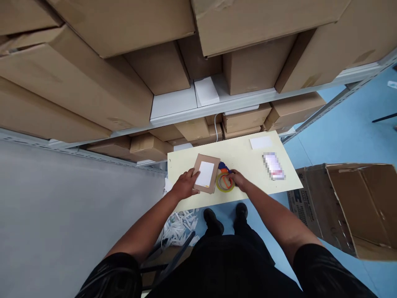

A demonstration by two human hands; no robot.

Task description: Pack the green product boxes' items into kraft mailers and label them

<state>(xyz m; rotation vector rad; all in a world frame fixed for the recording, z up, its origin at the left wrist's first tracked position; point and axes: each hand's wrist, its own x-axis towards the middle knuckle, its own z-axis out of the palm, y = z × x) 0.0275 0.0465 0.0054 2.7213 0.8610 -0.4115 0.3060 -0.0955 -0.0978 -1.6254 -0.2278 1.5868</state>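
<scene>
Head view: a flat cardboard packet with a white label lies towards the left half of the bench. Its left edge is covered by the left hand, with the fingers laid over the upper face; whether the packet is pinched or only pressed down by this grip cannot be told. A tape dispenser, blue and orange, is pinched in the right hand's grip, the fingers closed about its handle. A yellow-edged tape roll is carried on it. The blue end is seen just beside the packet's right edge; contact cannot be confirmed. Further right, a phone-like object, blurred, and a white sheet are noted on the bench. Cartons are stacked on the shelving beyond; a large open carton is observed at the right.
</scene>
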